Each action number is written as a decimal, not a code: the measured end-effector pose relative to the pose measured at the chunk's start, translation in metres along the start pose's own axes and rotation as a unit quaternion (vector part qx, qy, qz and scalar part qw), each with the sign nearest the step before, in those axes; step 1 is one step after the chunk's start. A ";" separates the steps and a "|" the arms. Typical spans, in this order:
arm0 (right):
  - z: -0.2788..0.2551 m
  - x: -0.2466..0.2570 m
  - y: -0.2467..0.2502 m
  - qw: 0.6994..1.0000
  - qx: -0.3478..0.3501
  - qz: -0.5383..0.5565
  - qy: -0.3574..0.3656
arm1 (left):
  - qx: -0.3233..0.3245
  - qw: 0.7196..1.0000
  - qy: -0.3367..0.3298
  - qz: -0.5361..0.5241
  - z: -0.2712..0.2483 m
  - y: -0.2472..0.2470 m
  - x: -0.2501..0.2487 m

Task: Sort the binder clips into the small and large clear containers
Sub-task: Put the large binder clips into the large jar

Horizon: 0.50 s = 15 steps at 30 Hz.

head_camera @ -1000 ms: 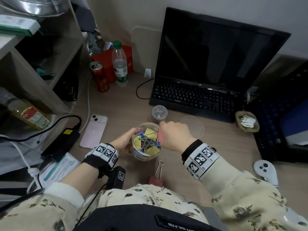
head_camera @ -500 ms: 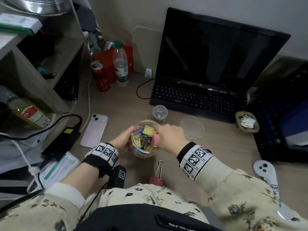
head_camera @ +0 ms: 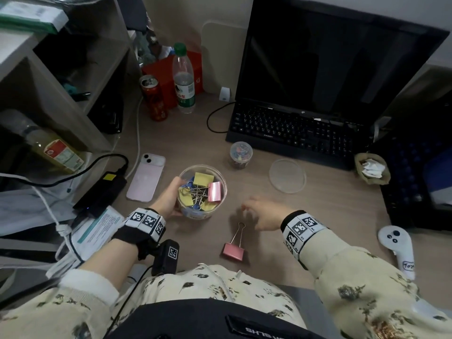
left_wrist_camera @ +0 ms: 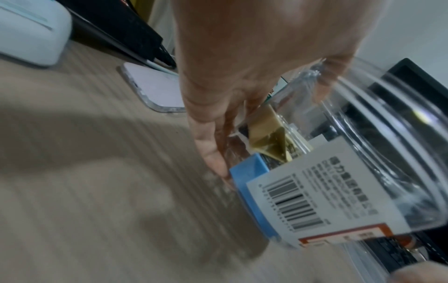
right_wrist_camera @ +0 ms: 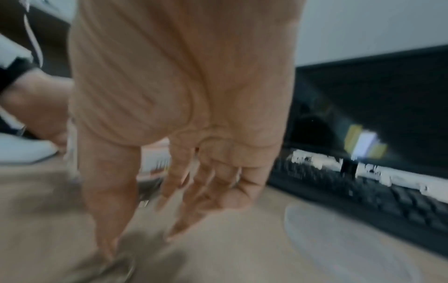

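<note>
Print on the large clear container [left_wrist_camera: 322,193] is caught by the left wrist camera: a white paper label with a black barcode, lines of small characters too blurred to read, a red band at one edge and a blue strip alongside. The round, ribbed plastic tub stands on the wood-grain desk [head_camera: 195,133] and is gripped around its side by the left hand [head_camera: 166,200], fingers curled against the wall. Inside, folded metal binder clips are heaped, yellow and blue, with a pink clip [head_camera: 215,191] lying on top near the right rim and silver wire handles tangled in the middle. The right hand [head_camera: 263,215] is held just above the desk, empty, fingers loosely spread and pointing down; it is motion-blurred. Just beside it, nearer the body, a second pink binder clip [head_camera: 233,250] lies flat, its wire handle stretched out towards the fingers. Further back, the small clear container [head_camera: 241,155] is seen, packed with tiny coloured clips, and a round clear lid [head_camera: 287,175] lies to its right. Faint lettering marks the black keyboard [head_camera: 298,133], unreadable; a green-labelled water bottle [head_camera: 183,79] stands behind.
</note>
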State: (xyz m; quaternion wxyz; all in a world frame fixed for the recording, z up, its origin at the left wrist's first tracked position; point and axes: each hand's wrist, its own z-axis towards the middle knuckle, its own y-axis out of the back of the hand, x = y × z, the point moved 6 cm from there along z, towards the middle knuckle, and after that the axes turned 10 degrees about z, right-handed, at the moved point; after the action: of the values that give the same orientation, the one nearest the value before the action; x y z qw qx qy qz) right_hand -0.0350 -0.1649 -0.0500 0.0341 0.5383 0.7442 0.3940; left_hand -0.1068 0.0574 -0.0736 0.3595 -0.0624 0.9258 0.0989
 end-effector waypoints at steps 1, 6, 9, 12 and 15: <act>0.003 0.000 -0.009 1.000 0.010 -0.004 0.015 | 0.001 1.000 0.004 -0.001 -0.002 0.001 0.003; 0.011 0.001 -0.039 0.997 0.033 -0.042 0.049 | -0.011 1.000 0.020 -0.002 -0.010 0.010 0.013; 0.008 0.005 -0.043 0.993 0.008 -0.106 0.060 | -0.029 0.999 0.019 -0.005 -0.012 0.015 0.016; 0.006 0.006 -0.044 0.985 -0.012 -0.163 0.060 | -0.029 0.999 0.014 0.000 -0.015 0.016 0.015; 0.004 0.002 -0.042 0.984 -0.015 -0.177 0.030 | -0.022 1.000 0.015 0.004 -0.015 0.015 0.015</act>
State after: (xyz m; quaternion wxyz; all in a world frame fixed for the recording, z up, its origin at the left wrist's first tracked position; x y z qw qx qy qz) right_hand -0.0663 -0.1656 -0.0780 0.0893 0.3856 0.8222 0.4090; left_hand -0.1307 0.0683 -0.0705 0.3434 -0.0679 0.9290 0.1202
